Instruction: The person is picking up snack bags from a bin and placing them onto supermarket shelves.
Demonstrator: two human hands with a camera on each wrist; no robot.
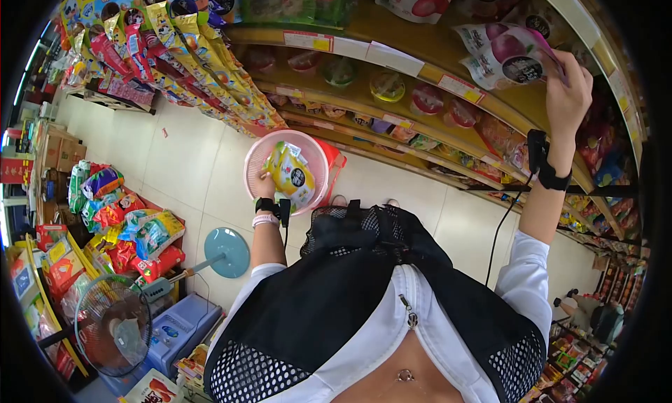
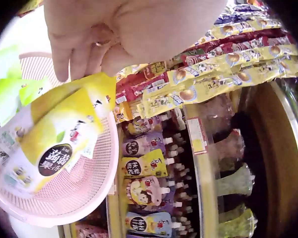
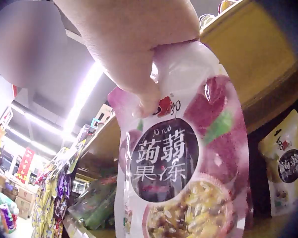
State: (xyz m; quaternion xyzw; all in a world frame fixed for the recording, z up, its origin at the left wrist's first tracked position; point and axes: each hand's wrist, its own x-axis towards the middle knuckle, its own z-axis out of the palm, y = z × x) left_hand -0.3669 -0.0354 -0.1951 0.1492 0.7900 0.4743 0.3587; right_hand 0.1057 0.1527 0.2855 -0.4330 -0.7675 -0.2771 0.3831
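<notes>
— At the upper right of the head view, beside the yellow wooden shelf, what is being logged?

— Entry one: right hand, raised. Thumb and fingers are pinching the top edge of a purple-and-white plastic jelly pouch printed with fruit. The pouch is hanging from that pinch in front of the shelf, and on the right wrist view it is looking free of the board.

— And towards the middle of the frame?

— Entry two: left hand, low. It is gripping the near rim of a round pink plastic mesh basket, fingers curling down over the rim. Exactly how they are closing underneath is not showing. Entry three: a yellow-and-white plastic jelly pouch is lying tilted inside that basket.

— Which step is this looking like?

— By my reading, stock is being picked: one pouch is sitting in the basket and a second is just coming away from the shelf, well apart from the basket.

— What is the next move asking for?

— Probably the pinch staying firm while the arm is travelling down and left across the frame, the basket being held level, and the fingers opening only once the pouch is over the mesh.
</notes>
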